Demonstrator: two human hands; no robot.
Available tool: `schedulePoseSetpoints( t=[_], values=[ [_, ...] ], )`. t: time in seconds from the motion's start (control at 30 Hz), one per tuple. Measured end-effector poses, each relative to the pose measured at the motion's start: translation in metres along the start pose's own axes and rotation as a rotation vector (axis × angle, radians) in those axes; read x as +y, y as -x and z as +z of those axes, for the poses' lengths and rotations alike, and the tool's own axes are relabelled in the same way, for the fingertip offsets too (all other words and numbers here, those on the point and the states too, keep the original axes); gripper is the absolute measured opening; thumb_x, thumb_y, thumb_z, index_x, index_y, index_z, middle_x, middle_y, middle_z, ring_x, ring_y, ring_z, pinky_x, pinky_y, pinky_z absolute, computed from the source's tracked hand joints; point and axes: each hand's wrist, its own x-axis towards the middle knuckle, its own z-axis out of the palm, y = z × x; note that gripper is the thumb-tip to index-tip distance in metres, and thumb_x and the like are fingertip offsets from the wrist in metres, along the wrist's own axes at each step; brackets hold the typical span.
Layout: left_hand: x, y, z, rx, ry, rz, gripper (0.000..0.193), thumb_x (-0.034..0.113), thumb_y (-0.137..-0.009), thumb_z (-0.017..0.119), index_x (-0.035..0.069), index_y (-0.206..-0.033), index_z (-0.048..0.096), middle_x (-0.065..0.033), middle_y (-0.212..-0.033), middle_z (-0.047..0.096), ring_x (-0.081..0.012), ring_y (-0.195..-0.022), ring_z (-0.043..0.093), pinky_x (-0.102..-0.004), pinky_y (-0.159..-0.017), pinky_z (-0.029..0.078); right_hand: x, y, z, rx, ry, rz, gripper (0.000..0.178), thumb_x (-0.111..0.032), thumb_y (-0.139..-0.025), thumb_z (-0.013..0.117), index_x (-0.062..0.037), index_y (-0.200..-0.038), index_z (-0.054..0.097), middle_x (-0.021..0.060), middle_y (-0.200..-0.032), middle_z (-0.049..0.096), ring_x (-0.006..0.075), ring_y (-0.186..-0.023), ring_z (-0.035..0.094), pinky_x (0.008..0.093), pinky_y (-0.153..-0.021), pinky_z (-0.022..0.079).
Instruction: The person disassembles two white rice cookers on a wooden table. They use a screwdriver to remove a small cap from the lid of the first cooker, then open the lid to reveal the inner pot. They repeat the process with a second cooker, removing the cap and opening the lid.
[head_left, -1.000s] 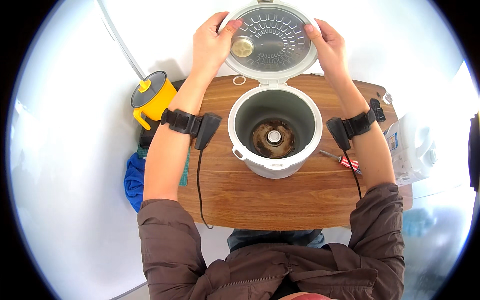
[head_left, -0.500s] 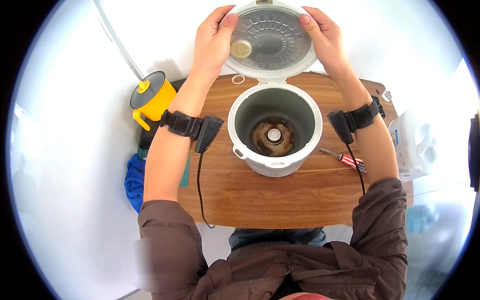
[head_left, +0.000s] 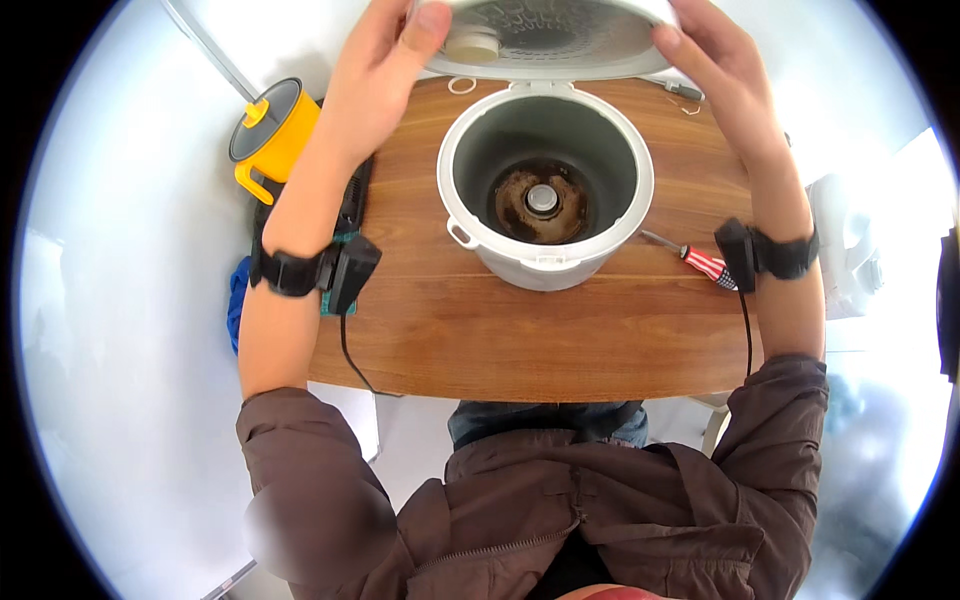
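Observation:
A white rice cooker (head_left: pixel 535 272) stands upright on the table, its lid (head_left: pixel 560 70) raised on the hinge at the far side. The lid's metal inner plate shows at a steep slant, with a round pale cap near its left side. Inside the pot, the base is stained brown around a round metal centre button (head_left: pixel 542 198). My left hand (head_left: pixel 385 75) is closed on the lid's left edge, thumb on the inner side. My right hand (head_left: pixel 722 75) grips the right edge the same way. Fingers behind the lid are partly hidden.
A screwdriver (head_left: pixel 708 266) with a striped handle lies right of the cooker. Behind it lies a grey-handled tool (head_left: pixel 682 89). A white ring (head_left: pixel 462 86) sits at the far left, near a yellow pot (head_left: pixel 275 135). A white jug (head_left: pixel 848 255) stands at right.
The lid is seen more edge-on, and my hands are further apart in the picture, still on its edges. The whole table sits higher in view.

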Motion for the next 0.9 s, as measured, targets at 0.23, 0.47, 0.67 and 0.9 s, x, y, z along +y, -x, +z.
schedulePoseSetpoints(
  t=[0.23,0.47,0.67,0.9],
  values=[
    [-0.004,0.083,0.021,-0.146,-0.246,0.142,0.078,0.062,-0.105,0.044,0.006,-0.158,0.035,-0.0160,-0.160,0.034,-0.0296,-0.147,0.034,-0.0408,-0.120,0.028,-0.012,0.086,0.033,-0.028,0.211,-0.092,0.057,-0.038,-0.091,0.075,-0.0103,-0.140,0.065,0.0184,-0.161,0.043,0.0364,-0.150,0.039,0.0494,-0.120,0.037],
    [-0.020,0.119,0.048,-0.096,-0.324,0.229,0.073,0.060,-0.101,0.053,0.011,-0.154,0.040,-0.0206,-0.162,0.030,-0.0464,-0.153,0.021,-0.0566,-0.122,0.025,0.012,0.125,0.052,-0.029,0.275,-0.134,0.054,-0.024,-0.084,0.080,-0.0191,-0.136,0.069,0.0125,-0.167,0.033,0.0384,-0.156,0.024,0.0524,-0.124,0.031],
    [-0.025,0.127,0.052,-0.088,-0.297,0.214,0.078,0.067,-0.097,0.054,0.011,-0.151,0.045,-0.0202,-0.160,0.033,-0.0470,-0.153,0.022,-0.0576,-0.121,0.026,0.022,0.135,0.061,-0.031,0.345,-0.169,0.056,-0.042,-0.084,0.079,-0.0206,-0.135,0.069,0.0148,-0.168,0.031,0.0416,-0.157,0.019,0.0574,-0.123,0.029],
    [-0.037,0.132,0.060,0.001,-0.294,0.247,0.080,0.072,-0.097,0.050,0.009,-0.146,0.051,-0.0208,-0.156,0.038,-0.0459,-0.151,0.026,-0.0563,-0.121,0.027,0.035,0.136,0.067,0.027,0.338,-0.249,0.054,-0.053,-0.085,0.076,-0.0195,-0.128,0.072,0.0191,-0.163,0.037,0.0467,-0.155,0.020,0.0611,-0.120,0.030]
  ],
)
